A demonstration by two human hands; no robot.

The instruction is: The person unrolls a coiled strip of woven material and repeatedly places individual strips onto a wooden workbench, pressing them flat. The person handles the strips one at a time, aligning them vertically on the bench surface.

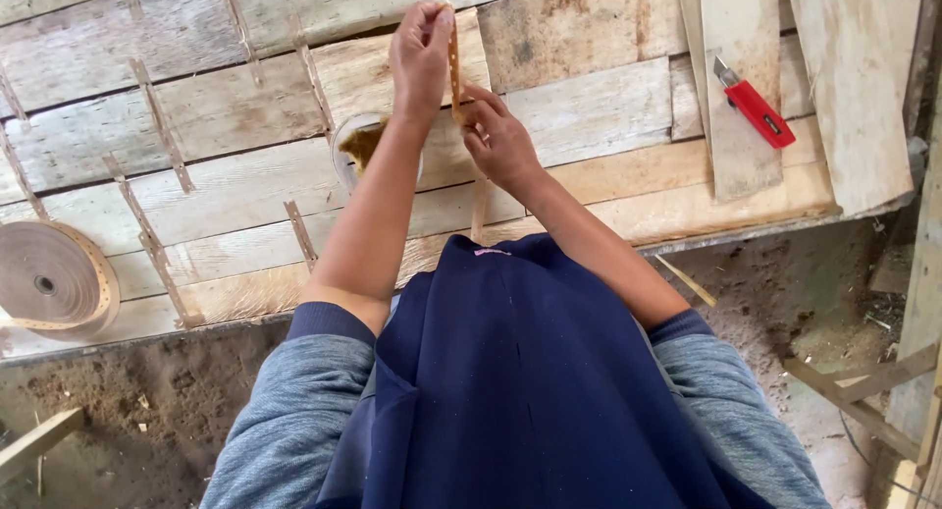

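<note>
Strip [454, 67], narrow, tan, perforated, seemingly glue-wet

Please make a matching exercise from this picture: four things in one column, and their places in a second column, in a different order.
Things:
1. red utility knife
2. roll of perforated tape
3. perforated strip
4. round container

Places:
A. held between both hands
B. on a plank at the upper right
C. at the left edge of the workbench
D. under the left forearm

Pairs: 1-B, 2-C, 3-A, 4-D
</note>
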